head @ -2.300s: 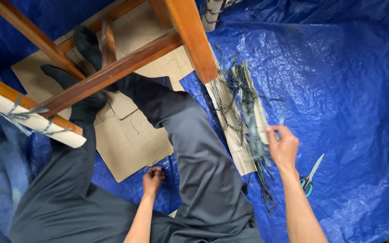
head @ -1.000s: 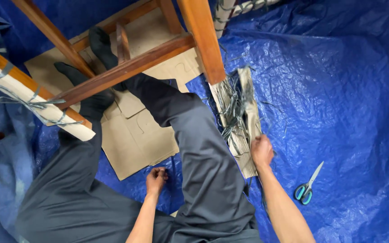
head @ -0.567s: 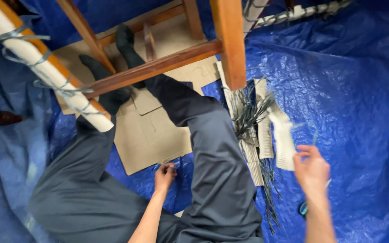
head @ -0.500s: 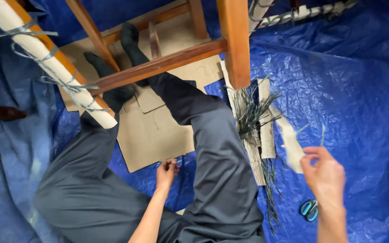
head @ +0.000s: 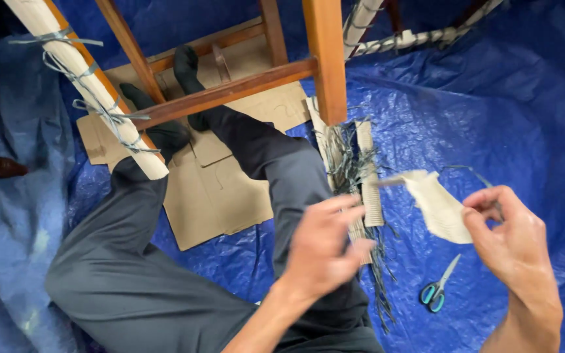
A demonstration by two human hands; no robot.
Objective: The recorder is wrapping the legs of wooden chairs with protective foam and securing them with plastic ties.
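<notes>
A big blue tarp (head: 492, 98) is spread over the floor, and it is crinkled and shiny. On it a brown wooden chair frame (head: 325, 59) is seen from above, with one rail wrapped in pale corrugated card (head: 86, 91) and tied with grey strips. Two legs in dark grey trousers (head: 165, 261) are stretched out under the frame, with black socks on the feet. A flat sheet of brown cardboard (head: 217, 196) is laid under the legs. Beside the right leg, ribbed strips of pale card (head: 369, 189) are laid on the tarp in a heap, mixed with a tangle of thin grey-green strings (head: 354, 163). The left hand (head: 325, 245) is held up in the middle with its fingers spread and a little curled, and nothing is held in it. The right hand (head: 508, 235) is raised over the tarp, and a small piece of corrugated card (head: 439, 206) is pinched between its thumb and fingers. This piece is cream-white, ribbed, bent and curled, with a ragged edge, and its free end is pointed toward the left hand. It is held in the air, well above the tarp and near the heap. A small pair of scissors (head: 436, 291) with teal handles is lying on the tarp below the right hand.
</notes>
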